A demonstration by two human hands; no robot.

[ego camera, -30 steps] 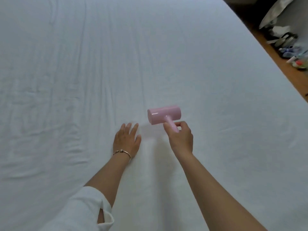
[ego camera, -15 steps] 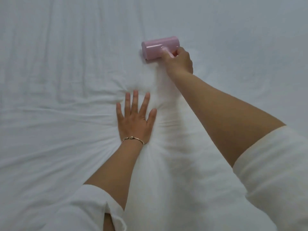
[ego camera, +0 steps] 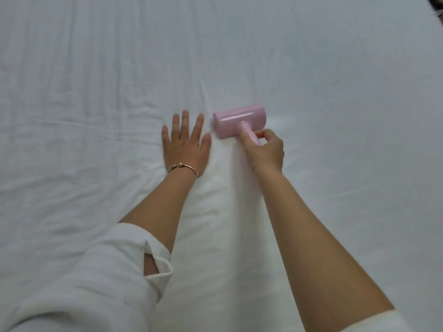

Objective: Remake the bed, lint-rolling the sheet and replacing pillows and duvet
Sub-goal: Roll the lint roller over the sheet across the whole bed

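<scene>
White creased cotton-like sheet (ego camera: 96, 116), glossy pink cylindrical lint roller (ego camera: 239, 123) laid on it, handle gripped by right hand (ego camera: 265, 152), left hand (ego camera: 184, 147) pressed flat just beside, fingers spread, thin metal bangle (ego camera: 183, 167) worn.

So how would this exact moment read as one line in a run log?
step: lint-rolling sheet | right hand: grips pink lint roller handle | left hand: flat on sheet | pillows, duvet: not in view
</scene>
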